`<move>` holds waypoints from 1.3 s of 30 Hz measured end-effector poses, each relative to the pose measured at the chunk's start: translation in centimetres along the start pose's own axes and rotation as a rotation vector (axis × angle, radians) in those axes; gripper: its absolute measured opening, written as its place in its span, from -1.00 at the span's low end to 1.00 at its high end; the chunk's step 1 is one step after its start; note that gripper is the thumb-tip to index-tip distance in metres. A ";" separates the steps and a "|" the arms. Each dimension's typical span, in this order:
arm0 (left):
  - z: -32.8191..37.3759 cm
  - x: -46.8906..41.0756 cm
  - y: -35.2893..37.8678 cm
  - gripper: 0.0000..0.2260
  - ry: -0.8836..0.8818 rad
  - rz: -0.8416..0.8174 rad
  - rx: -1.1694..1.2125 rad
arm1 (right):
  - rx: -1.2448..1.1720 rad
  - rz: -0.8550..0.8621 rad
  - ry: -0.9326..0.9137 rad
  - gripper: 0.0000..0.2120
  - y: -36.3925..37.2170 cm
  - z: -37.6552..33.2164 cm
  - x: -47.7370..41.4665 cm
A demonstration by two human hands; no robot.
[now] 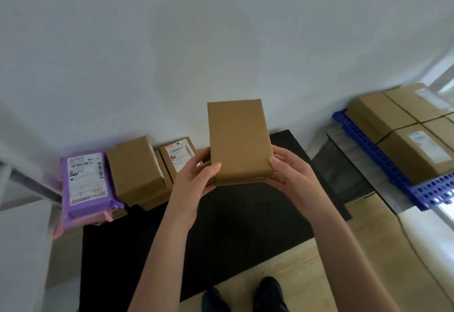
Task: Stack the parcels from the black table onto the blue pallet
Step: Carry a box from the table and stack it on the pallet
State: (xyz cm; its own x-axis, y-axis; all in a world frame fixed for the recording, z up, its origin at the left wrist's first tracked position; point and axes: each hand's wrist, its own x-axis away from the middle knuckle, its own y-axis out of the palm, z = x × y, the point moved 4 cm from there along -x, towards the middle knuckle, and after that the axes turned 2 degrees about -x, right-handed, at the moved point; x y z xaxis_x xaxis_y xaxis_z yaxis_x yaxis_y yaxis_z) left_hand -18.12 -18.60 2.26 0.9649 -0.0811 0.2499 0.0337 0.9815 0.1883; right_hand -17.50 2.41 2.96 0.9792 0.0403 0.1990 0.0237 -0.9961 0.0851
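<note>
I hold a plain brown cardboard parcel [239,139] up in the air above the black table [233,213]. My left hand [196,176] grips its lower left edge and my right hand [286,171] grips its lower right edge, thumbs on the near face. On the table's far left lie a purple-wrapped parcel [87,184] with a white label, a brown box [136,166], and a labelled brown box [178,155] behind my left hand. The blue pallet [398,171] is on the floor to the right, with several brown boxes [403,127] on it.
A white wall rises right behind the table. A grey mat [344,171] lies between table and pallet. A thin cable [422,257] runs across the wooden floor at the right. My shoes [245,297] stand at the table's near edge. A white surface [22,250] is at left.
</note>
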 end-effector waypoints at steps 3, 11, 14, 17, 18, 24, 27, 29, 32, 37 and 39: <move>0.0 0.2 1.9 -0.60 -0.002 -0.046 0.007 | -0.005 0.041 -0.017 -0.52 -1.8 -0.2 1.4; -0.4 0.5 8.8 -0.50 0.024 -0.162 -0.073 | -0.060 0.160 -0.044 -0.54 -8.2 -0.7 5.0; -1.2 1.0 12.4 -0.40 0.025 -0.201 -0.104 | -0.073 0.179 -0.059 -0.55 -11.6 -0.7 6.8; -2.1 1.8 16.8 -0.50 0.018 -0.236 -0.105 | -0.085 0.223 -0.064 -0.56 -15.7 -0.6 8.9; -2.5 2.1 18.5 -0.52 0.015 -0.251 -0.108 | -0.092 0.239 -0.064 -0.57 -17.3 -0.5 9.6; -5.7 4.9 28.5 -0.51 -0.007 -0.338 -0.110 | -0.118 0.296 -0.072 -0.61 -27.2 0.0 15.2; -7.3 6.4 33.7 -0.55 -0.014 -0.357 -0.099 | -0.133 0.335 -0.066 -0.57 -32.1 0.4 18.0; -8.6 7.4 37.1 -0.60 -0.026 -0.360 -0.099 | -0.147 0.360 -0.070 -0.60 -35.2 0.5 19.8; -10.2 8.9 41.5 -0.60 -0.042 -0.366 -0.111 | -0.156 0.401 -0.069 -0.64 -39.2 0.7 22.4; -11.8 9.9 46.3 -0.45 -0.040 -0.408 -0.175 | -0.214 0.455 -0.036 -0.62 -43.9 1.9 24.8; -12.3 9.7 47.8 -0.46 -0.046 -0.422 -0.187 | -0.224 0.470 -0.038 -0.61 -45.4 2.2 25.1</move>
State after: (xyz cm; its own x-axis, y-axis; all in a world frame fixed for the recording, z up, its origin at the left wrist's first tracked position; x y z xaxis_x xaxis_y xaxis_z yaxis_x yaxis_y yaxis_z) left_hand -3.93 29.62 2.01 0.8440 -0.4841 0.2311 0.4718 0.8749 0.1095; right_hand 6.44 48.45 1.93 0.8805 -0.4141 0.2307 -0.4598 -0.8645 0.2032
